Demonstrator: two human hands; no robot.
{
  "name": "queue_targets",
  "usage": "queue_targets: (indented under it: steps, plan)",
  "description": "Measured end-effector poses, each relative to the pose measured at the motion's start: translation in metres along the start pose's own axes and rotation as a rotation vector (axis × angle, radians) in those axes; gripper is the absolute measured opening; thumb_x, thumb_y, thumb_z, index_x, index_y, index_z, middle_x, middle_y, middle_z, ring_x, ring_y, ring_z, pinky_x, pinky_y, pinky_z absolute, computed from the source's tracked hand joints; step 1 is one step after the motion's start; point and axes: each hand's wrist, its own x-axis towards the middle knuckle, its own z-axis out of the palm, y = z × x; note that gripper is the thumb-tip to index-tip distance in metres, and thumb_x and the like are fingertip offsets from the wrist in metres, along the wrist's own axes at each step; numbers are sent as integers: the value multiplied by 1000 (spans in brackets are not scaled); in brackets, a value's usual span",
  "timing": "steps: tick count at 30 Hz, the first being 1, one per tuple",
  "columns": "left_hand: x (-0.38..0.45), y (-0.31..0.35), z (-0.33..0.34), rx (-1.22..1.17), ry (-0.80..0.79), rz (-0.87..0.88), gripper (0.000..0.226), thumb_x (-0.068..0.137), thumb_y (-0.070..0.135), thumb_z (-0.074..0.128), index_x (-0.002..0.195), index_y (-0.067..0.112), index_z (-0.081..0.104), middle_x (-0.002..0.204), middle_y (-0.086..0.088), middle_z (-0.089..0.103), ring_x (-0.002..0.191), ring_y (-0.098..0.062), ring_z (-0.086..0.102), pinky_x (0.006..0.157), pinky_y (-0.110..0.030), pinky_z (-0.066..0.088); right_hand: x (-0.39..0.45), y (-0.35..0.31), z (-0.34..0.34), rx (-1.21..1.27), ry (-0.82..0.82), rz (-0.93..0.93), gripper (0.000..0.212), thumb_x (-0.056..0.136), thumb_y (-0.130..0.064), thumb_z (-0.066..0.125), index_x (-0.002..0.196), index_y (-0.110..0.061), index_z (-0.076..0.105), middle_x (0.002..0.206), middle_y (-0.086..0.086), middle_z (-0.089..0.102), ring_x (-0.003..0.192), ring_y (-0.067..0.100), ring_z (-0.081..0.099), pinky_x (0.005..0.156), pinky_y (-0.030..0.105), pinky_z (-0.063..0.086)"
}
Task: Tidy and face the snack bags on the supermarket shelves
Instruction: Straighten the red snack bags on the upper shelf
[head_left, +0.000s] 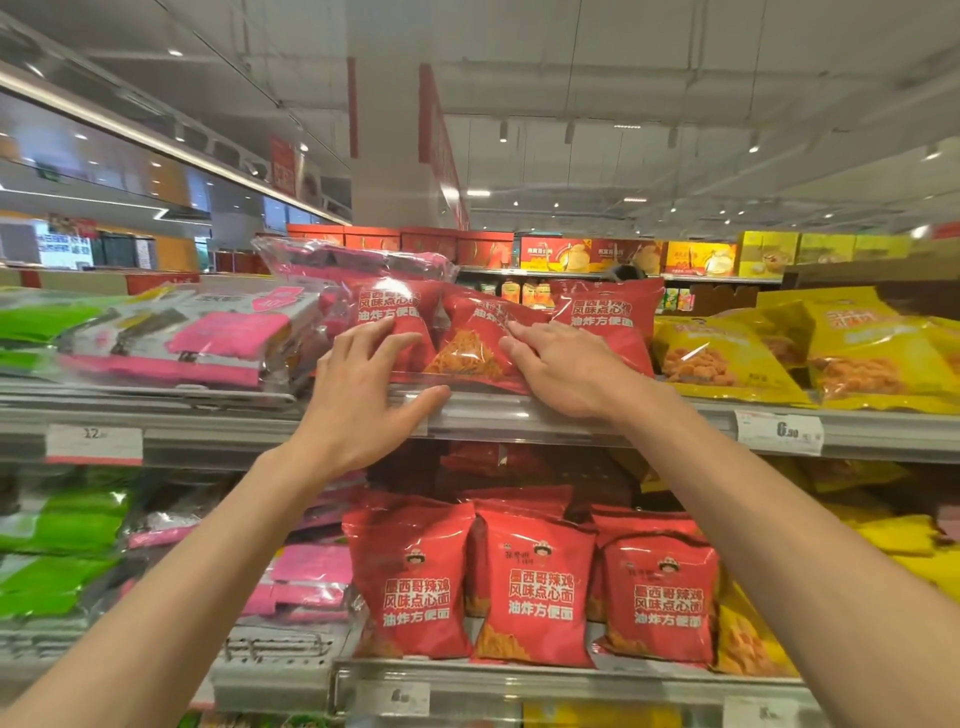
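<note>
Reaching up to the top shelf (519, 415) w/ both hands. Left hand (358, 389) has its grip spread wide, fingertips on the left red snack bag (395, 317), thumb along the shelf edge. Right hand (561, 369) lies flat, fingers loose, on the middle red bag (467, 343), not closed on it. That middle bag is tilted, slumped over the front lip, clear window showing orange noodle bits. Third red bag (608, 317) stands just right of the right hand. Yellow bags (727, 358) further right, pink packs (208, 338) left.
</note>
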Motion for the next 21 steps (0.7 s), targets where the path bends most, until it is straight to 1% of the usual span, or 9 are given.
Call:
queue_targets:
  steps: [2, 6, 9, 12, 14, 15, 18, 20, 21]
  plan:
    - [-1, 1, 0, -13, 0, 2, 69, 87, 67, 57, 144, 29, 51, 160, -2, 36, 150, -21, 24, 118, -52, 22, -2, -2, 2, 19, 26, 0, 63, 107, -58, 17, 163, -27, 25, 170, 3, 28, 158, 23, 20, 128, 49, 13]
    - [-5, 2, -4, -2, 12, 31, 64, 91, 56, 64, 145, 26, 50, 162, -5, 35, 153, -25, 22, 125, -54, 16, -15, -5, 8, 152, 263, -24, 64, 107, -58, 29, 158, -19, 34, 163, 5, 40, 151, 24, 35, 124, 49, 28]
    - [-14, 5, -11, 18, 55, 61, 62, 92, 44, 69, 145, 18, 52, 156, -7, 44, 149, -28, 30, 123, -54, 22, -28, -2, 2, 289, 329, -26, 59, 104, -56, 44, 152, -23, 42, 155, 2, 49, 141, 22, 46, 115, 43, 37]
    - [-32, 14, -16, -96, 120, 77, 52, 92, 31, 72, 139, 13, 57, 142, -6, 55, 138, -27, 43, 117, -40, 32, -51, 3, -2, 429, 307, -28, 50, 99, -51, 58, 143, -29, 51, 141, -8, 58, 124, 6, 57, 103, 28, 45]
    - [-49, 23, -16, -195, 156, 57, 43, 94, 29, 71, 134, 16, 60, 133, -1, 60, 129, -20, 50, 109, -31, 38, -75, 5, -3, 558, 320, -23, 39, 98, -49, 61, 134, -35, 57, 127, -20, 62, 111, -13, 57, 89, 9, 42]
    - [-59, 27, -15, -257, 155, 21, 40, 95, 31, 70, 132, 20, 60, 130, 4, 61, 125, -13, 53, 105, -28, 41, -89, 5, -2, 620, 336, -16, 33, 97, -48, 62, 128, -38, 61, 122, -26, 63, 108, -17, 57, 84, 4, 40]
    - [-95, 38, -9, -505, 76, -136, 32, 94, 35, 69, 125, 33, 61, 119, 16, 66, 108, 2, 63, 88, -14, 48, -134, 13, 8, 767, 396, 19, 25, 93, -50, 62, 114, -38, 70, 112, -24, 72, 108, -10, 65, 86, 8, 47]
    - [-121, 43, 3, -632, 16, -207, 29, 94, 31, 71, 122, 34, 63, 112, 17, 70, 100, 2, 67, 82, -15, 52, -167, 22, 26, 858, 386, 83, 20, 94, -44, 65, 109, -33, 73, 105, -17, 77, 99, 0, 72, 85, 18, 55]
    - [-135, 45, 10, -676, -8, -235, 28, 94, 29, 71, 121, 33, 63, 110, 17, 71, 98, 1, 68, 80, -15, 53, -183, 29, 39, 885, 364, 126, 14, 96, -37, 67, 106, -31, 74, 101, -16, 78, 94, 0, 73, 80, 17, 56]
